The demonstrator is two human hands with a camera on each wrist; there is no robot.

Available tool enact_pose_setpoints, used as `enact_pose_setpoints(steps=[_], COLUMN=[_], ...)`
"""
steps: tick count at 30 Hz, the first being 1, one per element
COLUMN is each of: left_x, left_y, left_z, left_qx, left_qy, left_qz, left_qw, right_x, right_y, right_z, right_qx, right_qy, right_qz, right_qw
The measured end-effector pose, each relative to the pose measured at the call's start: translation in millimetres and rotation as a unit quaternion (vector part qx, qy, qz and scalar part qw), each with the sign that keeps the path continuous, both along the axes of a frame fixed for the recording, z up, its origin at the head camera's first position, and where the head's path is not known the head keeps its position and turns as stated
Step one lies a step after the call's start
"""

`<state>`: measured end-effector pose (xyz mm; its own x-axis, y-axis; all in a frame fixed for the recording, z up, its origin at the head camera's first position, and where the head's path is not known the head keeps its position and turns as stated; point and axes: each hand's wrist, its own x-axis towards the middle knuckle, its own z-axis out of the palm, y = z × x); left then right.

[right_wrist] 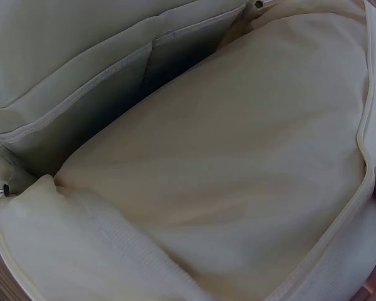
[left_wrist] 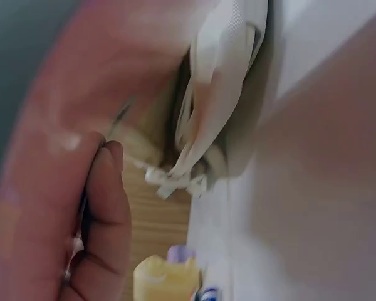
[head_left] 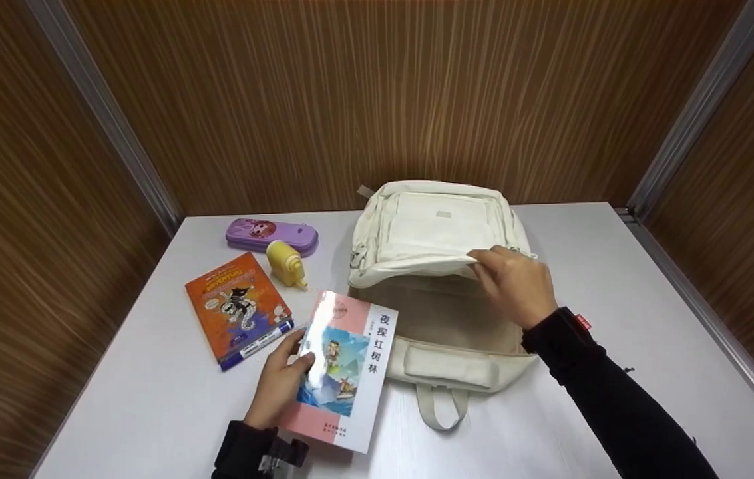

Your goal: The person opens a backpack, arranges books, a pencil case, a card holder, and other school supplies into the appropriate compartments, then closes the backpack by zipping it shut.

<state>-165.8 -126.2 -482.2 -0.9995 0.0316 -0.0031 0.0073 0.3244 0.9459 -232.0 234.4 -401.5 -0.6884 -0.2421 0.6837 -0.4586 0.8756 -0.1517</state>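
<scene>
A cream backpack (head_left: 443, 226) lies on the table with its main compartment unzipped and gaping toward me. My right hand (head_left: 518, 285) pinches the edge of its front flap and holds it up; the right wrist view looks into the pale lining (right_wrist: 238, 144) and a dark inner pocket (right_wrist: 106, 119). In my left hand (head_left: 281, 379) is a pink and white paperback book (head_left: 343, 372), gripped by its left edge with the thumb on the cover. The book is tilted, its right side overlapping the bag's left edge in the head view. Its cover is blurred in the left wrist view.
Left of the bag lie an orange book (head_left: 233, 299), a blue and white marker (head_left: 257, 346) along that book's lower edge, a yellow bottle (head_left: 285, 264) with a nozzle, and a purple pencil case (head_left: 293, 236). A carrying loop (head_left: 442, 416) hangs toward me. Wood-patterned panels (head_left: 377, 100) enclose the table.
</scene>
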Motion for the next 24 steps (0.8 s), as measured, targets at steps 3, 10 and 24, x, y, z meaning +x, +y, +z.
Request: enact_pose_setpoints(steps=[3,10,24], left_x=[-5.7,-22.1,-80.0], left_y=[14.5,59.9,113.9], left_z=[-3.0,-1.0,0.2], left_qx=[0.012,0.040,0.001], left_qy=[0.007,0.013,-0.015], left_qz=[-0.032,-0.095,-0.047], left_qw=[0.9994,0.9946,0.9988], right_x=[0.1,1.7,8.4], right_y=[-2.2,-10.5,-13.2], right_z=[-0.2,-1.9,-2.0], right_qx=[0.002,0.000,-0.001], right_qy=[0.003,0.001,-0.009], right_qz=[0.004,0.015,0.027], right_qw=[1.000,1.000,1.000])
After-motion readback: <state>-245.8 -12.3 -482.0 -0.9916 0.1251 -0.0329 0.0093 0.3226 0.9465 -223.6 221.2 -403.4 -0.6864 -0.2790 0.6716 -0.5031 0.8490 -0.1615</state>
